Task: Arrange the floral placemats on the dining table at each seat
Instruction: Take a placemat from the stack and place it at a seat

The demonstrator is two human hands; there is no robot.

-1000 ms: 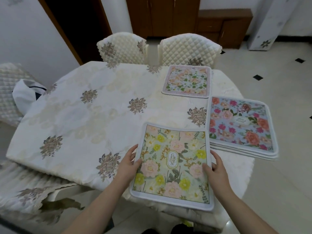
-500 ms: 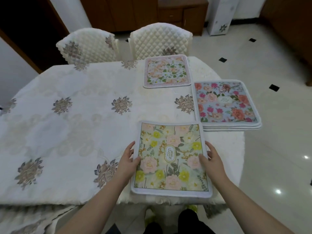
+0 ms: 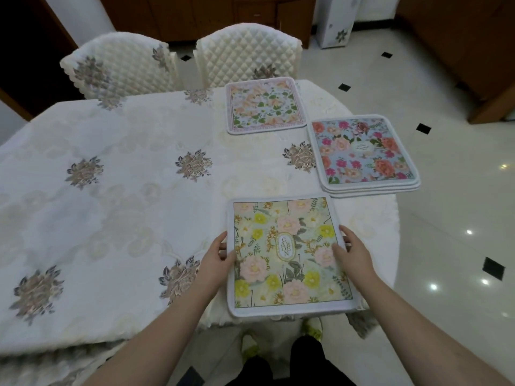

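Yellow placemat (image 3: 287, 254) — pinched between left hand (image 3: 216, 260), right hand (image 3: 352, 254)

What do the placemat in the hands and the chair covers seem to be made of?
Yellow-flowered placemat: probably a soft printed fabric or foam-backed textile, matte, with a thick white rounded border; its near edge bends slightly over the table edge. Chair covers: apparently quilted cream fabric, with a diamond-stitched padded surface and a faint sheen. The exact fibres cannot be told.

Yellow-and-pink floral placemat (image 3: 287, 254), near table edge: central oval medallion lettered "GARDEN", split into two columns of capitals. Blue floral placemat (image 3: 362, 151), top of the stack: pale central medallion bearing script too small to read.
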